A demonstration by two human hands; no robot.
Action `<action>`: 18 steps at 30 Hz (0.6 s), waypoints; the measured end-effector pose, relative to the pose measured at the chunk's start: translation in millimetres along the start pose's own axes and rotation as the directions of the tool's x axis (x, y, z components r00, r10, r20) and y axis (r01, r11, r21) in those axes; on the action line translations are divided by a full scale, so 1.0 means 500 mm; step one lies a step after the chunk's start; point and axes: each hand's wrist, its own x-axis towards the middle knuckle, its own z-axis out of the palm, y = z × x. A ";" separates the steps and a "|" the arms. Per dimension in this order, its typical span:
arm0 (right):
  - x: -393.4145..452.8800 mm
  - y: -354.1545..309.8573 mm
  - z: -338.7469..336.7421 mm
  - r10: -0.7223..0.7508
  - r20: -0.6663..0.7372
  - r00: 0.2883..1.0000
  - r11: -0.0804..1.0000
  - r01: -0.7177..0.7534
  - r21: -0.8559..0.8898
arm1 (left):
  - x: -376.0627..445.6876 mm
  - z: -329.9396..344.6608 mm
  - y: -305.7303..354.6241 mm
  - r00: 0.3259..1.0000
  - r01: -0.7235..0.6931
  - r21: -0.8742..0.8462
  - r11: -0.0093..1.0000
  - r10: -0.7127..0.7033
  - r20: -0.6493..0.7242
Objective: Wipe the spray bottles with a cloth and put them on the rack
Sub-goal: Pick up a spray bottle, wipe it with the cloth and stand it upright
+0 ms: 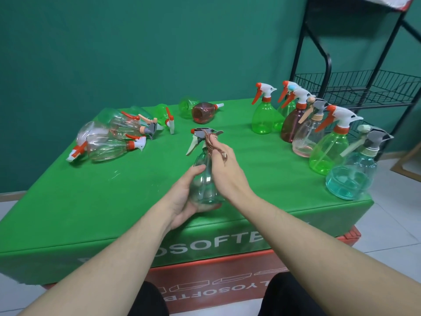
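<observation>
My left hand [185, 197] grips the base of a clear spray bottle [205, 190] with a grey trigger head, held upright over the green pad [114, 201]. At the bottle's neck, my right hand [224, 165] holds a thin brownish cloth [208, 140] against the neck and head. Several spray bottles [114, 135] lie on their sides at the pad's back left. A brown bottle [204, 112] and a green one [188, 107] lie at the back middle. Several more bottles [319, 133] stand upright along the right edge. The black wire rack [364, 87] stands behind them at the right.
The green pad sits on a red block [205, 283] on a pale tiled floor [391, 224]. A green wall [136, 53] is behind. A wooden frame [407, 165] shows at the far right edge. My dark-trousered knees are at the bottom.
</observation>
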 end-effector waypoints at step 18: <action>-0.081 0.055 0.016 -0.187 -0.095 0.978 0.981 0.190 0.024 | 0.021 0.068 0.008 0.989 -0.116 -0.236 0.965 0.089 -0.121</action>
